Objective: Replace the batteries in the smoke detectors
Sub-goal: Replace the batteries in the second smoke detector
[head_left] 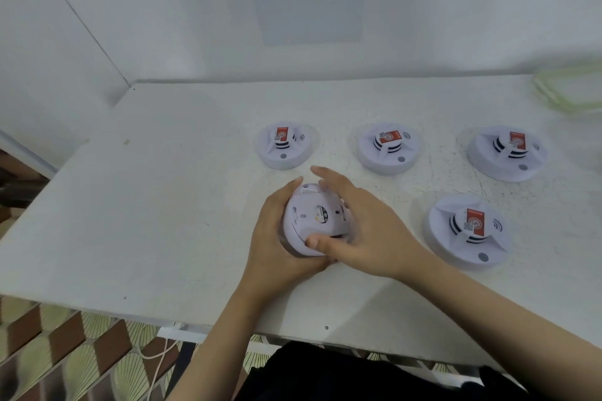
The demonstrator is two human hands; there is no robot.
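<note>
smoke detector [309, 221] is held tilted, underside up, over the middle of the table [163, 205]. left hand [273, 238] grip cups its left rim, right hand [358, 225] clasps the other side, thumb on the near edge. probably light, stiff, slick plastic, so the rim's the spot to hold.
</note>
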